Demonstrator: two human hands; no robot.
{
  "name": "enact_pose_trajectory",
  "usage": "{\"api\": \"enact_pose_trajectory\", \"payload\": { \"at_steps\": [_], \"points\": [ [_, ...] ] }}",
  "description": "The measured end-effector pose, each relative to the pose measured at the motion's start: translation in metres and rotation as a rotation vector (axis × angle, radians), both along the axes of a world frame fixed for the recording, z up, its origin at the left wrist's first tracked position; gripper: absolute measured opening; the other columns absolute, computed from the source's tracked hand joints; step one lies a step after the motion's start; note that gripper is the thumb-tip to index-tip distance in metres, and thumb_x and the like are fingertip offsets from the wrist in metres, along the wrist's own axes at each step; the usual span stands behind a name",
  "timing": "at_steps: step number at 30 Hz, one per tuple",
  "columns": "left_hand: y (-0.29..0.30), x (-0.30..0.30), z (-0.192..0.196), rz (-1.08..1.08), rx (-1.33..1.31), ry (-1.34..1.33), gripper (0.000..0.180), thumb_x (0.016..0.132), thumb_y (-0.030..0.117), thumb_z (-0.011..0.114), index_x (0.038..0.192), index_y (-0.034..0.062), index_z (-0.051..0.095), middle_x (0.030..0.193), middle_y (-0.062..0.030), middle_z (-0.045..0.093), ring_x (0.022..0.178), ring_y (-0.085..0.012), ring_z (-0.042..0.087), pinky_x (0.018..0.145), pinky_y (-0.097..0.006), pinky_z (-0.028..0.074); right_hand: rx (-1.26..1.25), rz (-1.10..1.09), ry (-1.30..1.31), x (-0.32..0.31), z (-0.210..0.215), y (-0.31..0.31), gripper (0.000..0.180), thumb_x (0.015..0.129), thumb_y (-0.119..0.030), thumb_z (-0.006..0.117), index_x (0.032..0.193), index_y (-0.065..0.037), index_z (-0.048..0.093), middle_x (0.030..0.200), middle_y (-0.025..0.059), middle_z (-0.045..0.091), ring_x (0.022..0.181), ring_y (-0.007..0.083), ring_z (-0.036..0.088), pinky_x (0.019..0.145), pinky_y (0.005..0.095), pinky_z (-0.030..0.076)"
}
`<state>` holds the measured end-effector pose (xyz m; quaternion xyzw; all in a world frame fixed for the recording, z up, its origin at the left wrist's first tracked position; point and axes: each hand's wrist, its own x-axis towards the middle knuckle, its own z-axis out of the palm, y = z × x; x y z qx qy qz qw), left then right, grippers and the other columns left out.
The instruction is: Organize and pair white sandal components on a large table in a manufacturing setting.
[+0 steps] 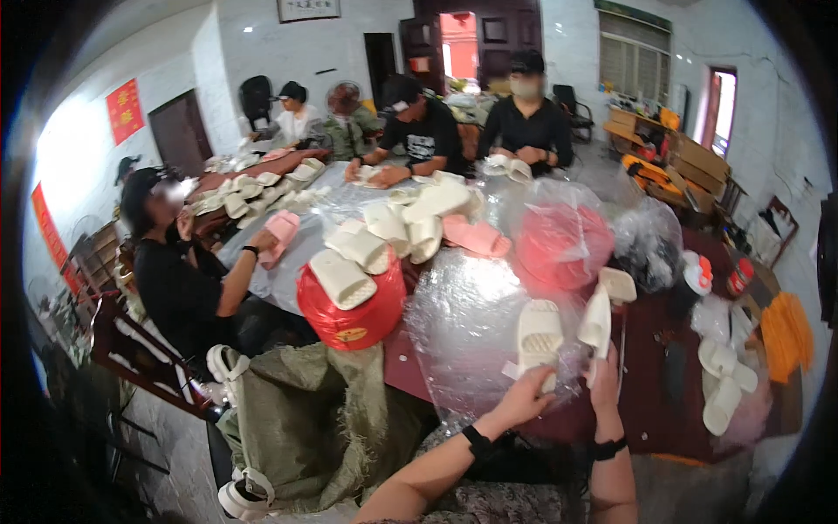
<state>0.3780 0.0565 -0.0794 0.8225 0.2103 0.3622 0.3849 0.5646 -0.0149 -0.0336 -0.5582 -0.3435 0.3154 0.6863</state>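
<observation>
In my left hand (527, 395) is a cream slide slipper (539, 332), gripped at one end with its sole face up. My right hand (603, 381) closes on a second cream slipper (595, 321), turned on its side. Both are held above clear plastic film (463, 297) spread over the dark red table (650, 384). Just beyond the right one lies another cream slipper (618, 285). My fingers' undersides are hidden.
A red bag (353, 319) topped with cream slippers stands to the left, beside a green woven sack (305, 419). Ahead are a pink slipper (476, 236) and a plastic-wrapped red bundle (563, 240). More slippers (723, 403) lie right. Several people sit around the table.
</observation>
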Motion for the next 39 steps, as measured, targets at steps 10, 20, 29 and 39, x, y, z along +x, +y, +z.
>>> {"api": "enact_pose_trajectory", "payload": {
  "at_steps": [10, 20, 29, 39],
  "points": [
    [0.001, -0.003, 0.013, -0.011, -0.012, 0.007, 0.059, 0.080, 0.007, 0.075, 0.134, 0.0020, 0.051, 0.132, -0.0229, 0.057, 0.125, -0.0422, 0.052, 0.107, -0.046, 0.043, -0.380, -0.262, -0.985, 0.017, -0.029, -0.010, 0.045, 0.087, -0.012, 0.058, 0.130, 0.000, 0.055, 0.105, 0.0235, 0.062, 0.096, 0.0414, 0.061, 0.087, 0.0454, 0.051],
    [-0.004, -0.007, 0.022, -0.056, -0.074, -0.013, 0.051, 0.081, 0.006, 0.073, 0.128, 0.0025, 0.054, 0.131, -0.0220, 0.058, 0.126, -0.0419, 0.052, 0.108, -0.046, 0.042, -0.347, -0.105, -1.354, 0.008, -0.006, 0.057, 0.060, 0.083, -0.050, 0.072, 0.103, 0.007, 0.067, 0.089, 0.0236, 0.070, 0.083, 0.0434, 0.068, 0.079, 0.0518, 0.052],
    [-0.037, -0.080, 0.040, 0.180, 0.240, 0.323, 0.046, 0.085, 0.025, 0.076, 0.123, 0.0036, 0.062, 0.138, -0.0197, 0.056, 0.136, -0.0434, 0.045, 0.109, -0.049, 0.041, -0.552, -0.129, -1.178, 0.011, -0.018, 0.079, 0.046, 0.094, -0.042, 0.060, 0.086, 0.002, 0.072, 0.083, 0.0247, 0.070, 0.080, 0.0420, 0.070, 0.077, 0.0504, 0.054],
    [-0.003, -0.094, 0.014, 0.120, 0.223, 0.322, 0.051, 0.086, 0.031, 0.076, 0.130, 0.0081, 0.061, 0.146, -0.0209, 0.051, 0.138, -0.0458, 0.042, 0.110, -0.051, 0.041, -0.165, -0.380, -0.628, 0.019, 0.029, 0.004, 0.043, 0.095, -0.030, 0.065, 0.077, 0.010, 0.063, 0.071, 0.0246, 0.063, 0.065, 0.0359, 0.065, 0.061, 0.0449, 0.047]
  ]
}}
